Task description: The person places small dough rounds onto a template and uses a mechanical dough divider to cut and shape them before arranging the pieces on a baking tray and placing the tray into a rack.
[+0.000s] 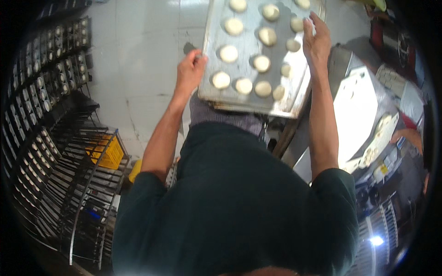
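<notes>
A metal baking tray [248,99] with several round, pale dough balls [261,64] lies in front of me. Its near rim overlaps another tray edge [281,113] just underneath. My left hand [189,72] is closed at the tray's left rim, its fingers curled against the edge. Over the right rim is my right hand [317,43], thumb and bent fingers at the edge beside a dough ball; its lower fingers are hidden. The dough balls sit apart in rows, and those on the right are in shadow.
Dark metal racks [80,193] with filled trays [41,94] stand on my left, near a yellow crate [108,152]. To my right a table holds a white board [354,110] and a tray of dough pieces [380,138]. Another person's hand [409,137] is beside it.
</notes>
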{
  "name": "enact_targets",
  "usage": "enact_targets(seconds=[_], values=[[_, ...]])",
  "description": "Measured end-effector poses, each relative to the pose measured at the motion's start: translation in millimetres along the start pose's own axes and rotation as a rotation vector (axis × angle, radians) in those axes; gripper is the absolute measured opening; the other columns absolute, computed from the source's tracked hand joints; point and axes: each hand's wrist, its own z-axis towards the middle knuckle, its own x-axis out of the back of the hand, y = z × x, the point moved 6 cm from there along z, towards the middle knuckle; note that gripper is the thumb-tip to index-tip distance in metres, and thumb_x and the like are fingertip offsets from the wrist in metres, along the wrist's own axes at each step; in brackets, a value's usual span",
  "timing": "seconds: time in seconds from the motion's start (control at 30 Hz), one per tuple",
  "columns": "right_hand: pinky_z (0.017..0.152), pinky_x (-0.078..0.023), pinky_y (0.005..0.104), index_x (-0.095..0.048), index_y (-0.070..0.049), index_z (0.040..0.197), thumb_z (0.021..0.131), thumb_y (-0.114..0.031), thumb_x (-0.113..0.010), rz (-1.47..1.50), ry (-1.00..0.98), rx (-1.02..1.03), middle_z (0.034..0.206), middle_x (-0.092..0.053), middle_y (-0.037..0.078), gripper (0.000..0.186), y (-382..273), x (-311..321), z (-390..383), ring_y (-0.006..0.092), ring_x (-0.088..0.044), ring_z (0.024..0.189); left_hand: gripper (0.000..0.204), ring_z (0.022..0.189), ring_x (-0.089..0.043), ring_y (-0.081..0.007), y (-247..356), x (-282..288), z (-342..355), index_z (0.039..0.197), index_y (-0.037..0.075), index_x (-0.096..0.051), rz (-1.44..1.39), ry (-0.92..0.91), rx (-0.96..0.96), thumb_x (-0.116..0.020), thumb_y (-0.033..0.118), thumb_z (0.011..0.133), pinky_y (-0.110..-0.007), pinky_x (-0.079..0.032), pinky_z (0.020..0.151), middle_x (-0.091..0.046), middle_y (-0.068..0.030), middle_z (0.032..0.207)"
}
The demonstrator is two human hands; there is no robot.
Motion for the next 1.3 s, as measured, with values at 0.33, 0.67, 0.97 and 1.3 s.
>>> enact_targets(seconds=[0.33,0.67,0.97,1.3], values=[[0.105,-0.045,0.0447,-0.059,0.007,0.133,0.104,-0.037,-0.053,0.135,-0.238,-0.779,0.127,-0.065,0.029,0.053,33,53,-233,0.0389,-0.062,0.121,0.031,0.067,-0.05,-0.0099,7,0,-26,0.11,-0.002,-0.068,-0.131,0.007,0.004,-0.054,0.025,0.106,-0.03,-0.045,0.065,-0.058,-0.0015,0.074],[0.101,-0.046,0.0448,-0.065,0.004,0.127,0.101,-0.047,-0.055,0.124,-0.248,-0.704,0.117,-0.069,0.028,0.057,59,49,-233,0.0401,-0.065,0.116,0.032,0.079,-0.052,-0.0157,-13,-18,-61,0.104,-0.003,-0.067,-0.24,0.244,-0.02,-0.05,0.024,0.103,-0.037,-0.046,0.076,-0.062,-0.0066,0.084],[0.094,-0.049,0.0455,-0.067,0.007,0.119,0.107,-0.028,-0.049,0.253,-0.151,-0.362,0.112,-0.07,0.025,0.041,-28,54,-244,0.0343,-0.066,0.104,0.015,0.096,-0.065,-0.0357,-93,27,-117,0.103,0.004,-0.063,0.42,0.556,-0.386,-0.054,0.009,0.093,-0.048,-0.054,0.083,-0.063,-0.0179,0.103],[0.082,-0.049,0.0389,-0.062,0.008,0.103,0.106,-0.039,-0.055,0.696,-0.468,-0.079,0.096,-0.061,0.013,0.048,-255,-38,-278,0.0219,-0.053,0.088,0.018,0.08,-0.06,-0.0404,-179,211,-310,0.098,0.001,-0.054,-0.241,0.849,-0.091,-0.053,0.018,0.099,-0.047,-0.047,0.07,-0.058,-0.0203,0.086]])
